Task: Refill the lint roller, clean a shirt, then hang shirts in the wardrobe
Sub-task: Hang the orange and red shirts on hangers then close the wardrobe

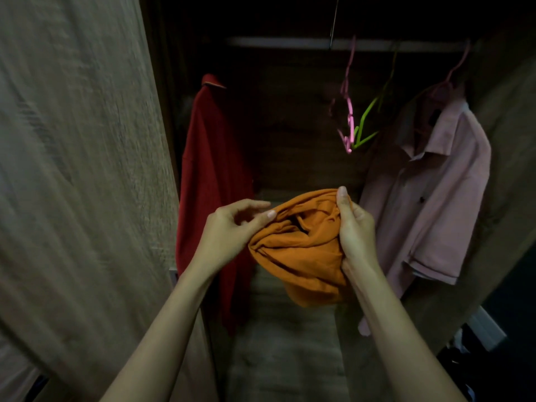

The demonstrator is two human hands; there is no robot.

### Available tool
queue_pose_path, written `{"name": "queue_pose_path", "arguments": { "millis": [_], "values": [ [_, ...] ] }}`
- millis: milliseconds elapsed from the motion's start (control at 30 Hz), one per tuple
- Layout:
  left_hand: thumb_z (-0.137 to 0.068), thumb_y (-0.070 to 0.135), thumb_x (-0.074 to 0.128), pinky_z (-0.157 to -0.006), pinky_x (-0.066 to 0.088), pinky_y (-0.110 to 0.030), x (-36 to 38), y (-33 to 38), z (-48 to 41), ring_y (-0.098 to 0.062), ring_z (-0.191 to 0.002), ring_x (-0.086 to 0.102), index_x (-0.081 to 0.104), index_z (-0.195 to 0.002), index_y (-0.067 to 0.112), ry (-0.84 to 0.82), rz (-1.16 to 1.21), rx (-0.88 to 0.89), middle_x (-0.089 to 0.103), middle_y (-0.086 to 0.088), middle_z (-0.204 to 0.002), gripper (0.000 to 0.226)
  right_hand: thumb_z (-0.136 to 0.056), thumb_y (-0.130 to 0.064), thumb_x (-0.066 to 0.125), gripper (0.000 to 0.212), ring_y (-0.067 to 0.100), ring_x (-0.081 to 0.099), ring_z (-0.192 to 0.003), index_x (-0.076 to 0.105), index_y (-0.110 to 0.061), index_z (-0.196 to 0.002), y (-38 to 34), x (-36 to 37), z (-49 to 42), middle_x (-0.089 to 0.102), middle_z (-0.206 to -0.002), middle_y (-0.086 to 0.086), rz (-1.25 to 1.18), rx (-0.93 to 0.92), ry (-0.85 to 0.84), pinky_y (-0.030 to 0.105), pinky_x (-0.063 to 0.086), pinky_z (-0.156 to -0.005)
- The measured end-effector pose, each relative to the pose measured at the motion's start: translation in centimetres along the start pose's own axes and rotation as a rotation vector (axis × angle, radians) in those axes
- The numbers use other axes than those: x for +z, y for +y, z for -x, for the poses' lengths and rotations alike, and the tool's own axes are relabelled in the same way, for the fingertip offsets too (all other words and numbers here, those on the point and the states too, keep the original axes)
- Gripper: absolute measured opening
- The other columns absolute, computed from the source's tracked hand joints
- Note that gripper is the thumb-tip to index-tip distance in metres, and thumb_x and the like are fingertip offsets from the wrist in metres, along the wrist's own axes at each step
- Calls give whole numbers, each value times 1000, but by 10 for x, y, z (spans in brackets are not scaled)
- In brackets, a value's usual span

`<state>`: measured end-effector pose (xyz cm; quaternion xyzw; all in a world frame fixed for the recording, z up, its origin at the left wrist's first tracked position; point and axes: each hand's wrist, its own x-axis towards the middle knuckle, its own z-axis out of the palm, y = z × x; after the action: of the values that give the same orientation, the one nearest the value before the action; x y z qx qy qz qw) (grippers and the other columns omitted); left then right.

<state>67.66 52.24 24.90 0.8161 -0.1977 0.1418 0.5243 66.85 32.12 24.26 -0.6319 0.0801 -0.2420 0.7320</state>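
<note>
A bunched orange shirt (301, 248) hangs between both hands in front of the open wardrobe. My left hand (232, 230) pinches its left edge with thumb and fingertips. My right hand (355, 230) grips the right side, thumb pointing up over the fabric. Inside the wardrobe a red shirt (211, 181) hangs at the left and a pink shirt (435, 192) hangs on a pink hanger at the right. An empty pink hanger (349, 111) and an empty green hanger (368, 120) hang from the rail (278, 42) between them. No lint roller is in view.
The wardrobe's wooden door (75, 184) stands open at the left, close to my left arm. Another wooden panel (510, 169) borders the right side. The wardrobe floor (284, 343) lies below the shirts. Dark items lie at the bottom right (475, 367).
</note>
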Motion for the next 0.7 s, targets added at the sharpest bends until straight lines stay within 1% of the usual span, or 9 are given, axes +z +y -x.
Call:
{"name": "queue_pose_path", "arguments": {
  "millis": [67, 167, 233, 300, 400, 500, 600, 667, 700],
  "values": [
    [-80, 43, 73, -82, 49, -11, 2, 1, -2, 5, -92, 65, 72, -110, 31, -40, -53, 43, 73, 14, -95, 33, -91, -51, 51, 44, 17, 58, -57, 59, -19, -61, -1, -1, 0, 58, -56, 3, 8, -10, -9, 38, 53, -65],
    [-85, 39, 70, -73, 50, -9, 9, 3, -6, 6, -84, 67, 75, -98, 26, -85, -57, 19, 74, 14, -89, 19, -89, -52, 53, 46, 29, 63, -70, 65, -10, -76, -1, -2, 1, 62, -73, 18, 17, -24, -42, 48, 56, -76],
    [-91, 33, 64, -63, 51, -14, 14, 2, -8, 0, -69, 67, 74, -88, 18, -82, 47, -35, 73, 11, -75, 18, -89, -50, 54, 45, 33, 67, -79, 68, -9, -79, -1, -4, 1, 67, -81, 22, 18, -10, -60, 48, 56, -81],
    [-95, 24, 59, -54, 46, -16, 19, 1, -9, -4, -54, 59, 68, -80, 11, -69, 239, -123, 65, 8, -61, 21, -89, -49, 55, 39, 31, 70, -83, 71, -14, -78, -1, -7, 0, 72, -85, 16, 22, 15, -92, 46, 57, -82],
    [-97, 21, 56, -55, 44, -23, 25, -1, -11, -15, -57, 54, 63, -76, 11, -31, 404, -220, 60, -7, -65, 25, -91, -44, 55, 32, 27, 69, -91, 71, -16, -89, 0, -11, -3, 73, -92, 8, 37, 11, -168, 40, 57, -83],
    [-98, 24, 55, -60, 51, -27, 28, -1, -12, -28, -73, 57, 66, -90, 0, -4, 509, -290, 61, -20, -82, 27, -95, -30, 53, 19, 16, 66, -95, 65, -22, -107, 2, -15, -3, 67, -100, -3, 50, -64, -224, 25, 56, -77],
    [-98, 24, 54, -68, 56, -27, 31, -2, -13, -29, -83, 60, 64, -106, -9, 50, 602, -363, 63, -23, -94, 36, -97, -22, 51, 32, -4, 65, -88, 52, -25, -128, 0, -18, 1, 63, -107, -5, 67, -124, -245, 15, 53, -72],
    [-98, 25, 54, -70, 56, -29, 34, -2, -15, -28, -82, 60, 64, -105, -6, 100, 667, -411, 62, -23, -93, 33, -96, -18, 51, 41, -15, 61, -82, 43, -20, -136, 0, -18, 7, 54, -117, -4, 120, -198, -192, 6, 48, -67],
    [-98, 24, 54, -66, 57, -27, 35, 0, -15, -25, -77, 63, 66, -101, -3, 130, 703, -440, 63, -21, -89, 30, -95, -19, 52, 43, -16, 60, -84, 40, -20, -137, 1, -17, 11, 50, -123, -2, 139, -237, -164, 4, 46, -66]
  ]
}}
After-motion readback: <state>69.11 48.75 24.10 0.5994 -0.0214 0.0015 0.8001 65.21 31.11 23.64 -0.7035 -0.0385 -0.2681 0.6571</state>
